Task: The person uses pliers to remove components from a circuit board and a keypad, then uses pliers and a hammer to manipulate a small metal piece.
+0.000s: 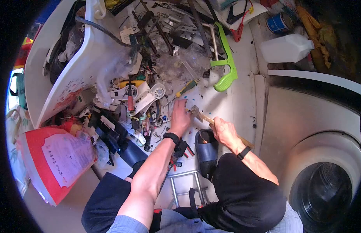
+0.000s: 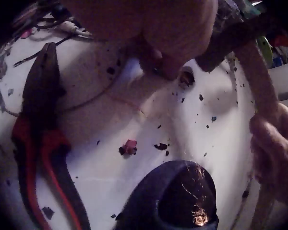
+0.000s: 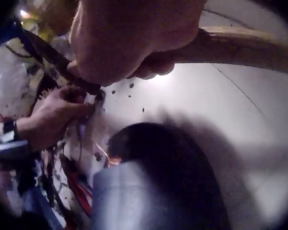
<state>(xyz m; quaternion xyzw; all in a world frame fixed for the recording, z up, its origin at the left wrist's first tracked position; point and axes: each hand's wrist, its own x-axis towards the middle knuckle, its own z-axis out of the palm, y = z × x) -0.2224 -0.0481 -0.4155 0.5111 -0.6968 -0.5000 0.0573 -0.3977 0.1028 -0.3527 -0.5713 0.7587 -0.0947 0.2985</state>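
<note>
My right hand grips the wooden handle of a hammer. Its dark metal head is down beside the fingertips of my left hand. Those fingers are curled, with thumb and fingertips pinching a small round piece at the floor; its kind is too small to tell. Pliers with red and black handles lie near the left hand. Fine copper wire sits inside the dark slipper just below the work.
A screwdriver and a green-framed saw lie ahead. Scrap parts, cables and white plastic brackets pile up to the left, by a red-and-white bag. At the right stand a white jug and a washing machine.
</note>
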